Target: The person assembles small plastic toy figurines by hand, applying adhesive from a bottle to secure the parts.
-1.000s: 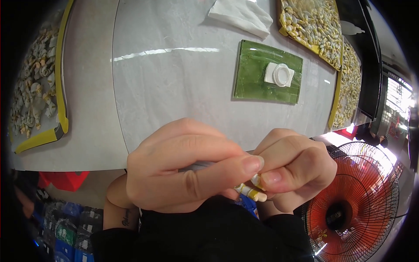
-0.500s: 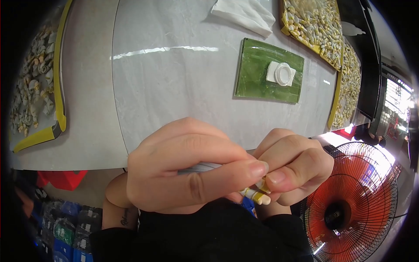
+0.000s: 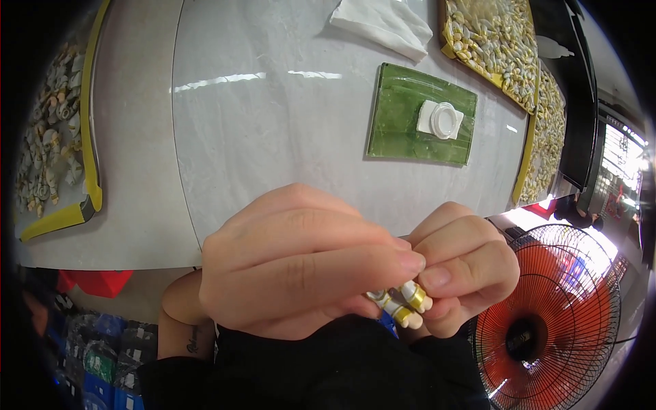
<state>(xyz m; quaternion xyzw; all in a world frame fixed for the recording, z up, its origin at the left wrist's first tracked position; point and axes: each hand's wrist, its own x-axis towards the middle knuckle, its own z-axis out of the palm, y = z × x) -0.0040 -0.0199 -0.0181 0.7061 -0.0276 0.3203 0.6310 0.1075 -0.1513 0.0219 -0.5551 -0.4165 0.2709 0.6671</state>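
Downward fisheye from the head, close above both hands

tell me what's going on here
A person's left hand and right hand meet near the edge of the table, holding a small white-and-gold item; whether it is one piece or two is unclear. Farther back, a green plate carries a white block topped by a round dish. Yellow-edged trays of small pieces stand either side.

This looks like a small workshop: yellow-edged trays hold heaps of similar white-and-gold pieces, a green slab lies on the table, a big fan stands alongside, and wrapped bundles sit below.
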